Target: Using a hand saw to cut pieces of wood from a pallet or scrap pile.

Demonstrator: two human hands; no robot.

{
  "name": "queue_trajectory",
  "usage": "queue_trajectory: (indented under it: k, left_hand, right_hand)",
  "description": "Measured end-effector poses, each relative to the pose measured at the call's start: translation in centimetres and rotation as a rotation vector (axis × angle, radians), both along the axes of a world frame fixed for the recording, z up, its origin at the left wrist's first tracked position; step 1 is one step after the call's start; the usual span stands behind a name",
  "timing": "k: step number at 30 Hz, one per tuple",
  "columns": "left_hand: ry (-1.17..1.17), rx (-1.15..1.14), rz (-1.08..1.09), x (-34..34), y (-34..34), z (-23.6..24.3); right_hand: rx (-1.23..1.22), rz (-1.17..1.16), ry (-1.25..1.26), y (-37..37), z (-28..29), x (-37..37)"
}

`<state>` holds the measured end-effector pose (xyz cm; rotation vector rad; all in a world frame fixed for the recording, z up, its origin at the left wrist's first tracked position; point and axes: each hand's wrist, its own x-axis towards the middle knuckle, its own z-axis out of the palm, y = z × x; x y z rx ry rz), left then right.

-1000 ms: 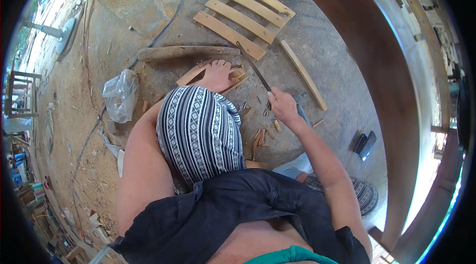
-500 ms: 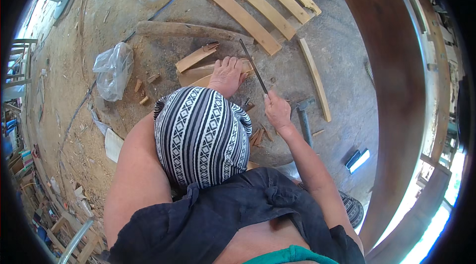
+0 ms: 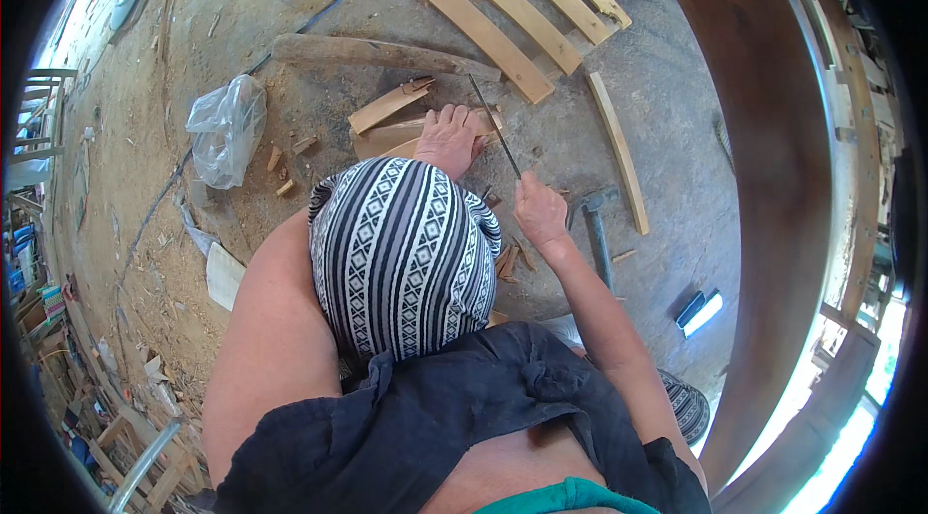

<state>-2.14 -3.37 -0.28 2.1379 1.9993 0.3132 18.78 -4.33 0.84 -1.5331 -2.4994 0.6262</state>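
Observation:
My left hand (image 3: 449, 139) presses down on a short light-brown piece of wood (image 3: 394, 134) on the floor, its fingers bent over it. Part of that wood is hidden behind the hand and my knee. My right hand (image 3: 541, 208) is closed around the grip of a long, thin, dark blade (image 3: 495, 128). The blade slants up and left, seen nearly edge-on, and its middle crosses close to the right end of the wood. A splintered wood offcut (image 3: 390, 105) lies just beyond my left hand. A hammer (image 3: 598, 234) lies right of my right hand.
Several curved slats (image 3: 483, 26) lie at the far side, and a single slat (image 3: 619, 152) lies to the right. A log (image 3: 377, 53) stretches behind the work. A clear plastic bag (image 3: 227, 132) sits left. A large dark wooden beam (image 3: 778, 176) curves along the right.
The whole view has shifted slightly. Both hands keep nearly the same places on the wood and the blade, and the blade's angle is almost unchanged.

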Motion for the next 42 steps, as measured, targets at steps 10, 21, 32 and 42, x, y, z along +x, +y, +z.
queue_trajectory:
  k: [10, 21, 32, 42]
  left_hand:
    - [-0.029, 0.011, 0.024, 0.1, -0.1, -0.1]
    - [-0.047, -0.017, 0.022, 0.0, 0.1, -0.4]
    - [-0.039, -0.056, 0.031, 0.2, 0.1, -0.2]
    - [-0.005, -0.047, 0.032, 0.1, 0.1, -0.4]
  right_hand:
    - [-0.078, -0.024, -0.054, -0.9, 0.4, 0.2]
    - [-0.07, 0.058, -0.086, 0.6, 0.2, -0.9]
    - [-0.088, -0.003, -0.107, -0.4, 1.0, -0.4]
    - [-0.146, -0.027, -0.154, -2.1, 1.2, 1.4]
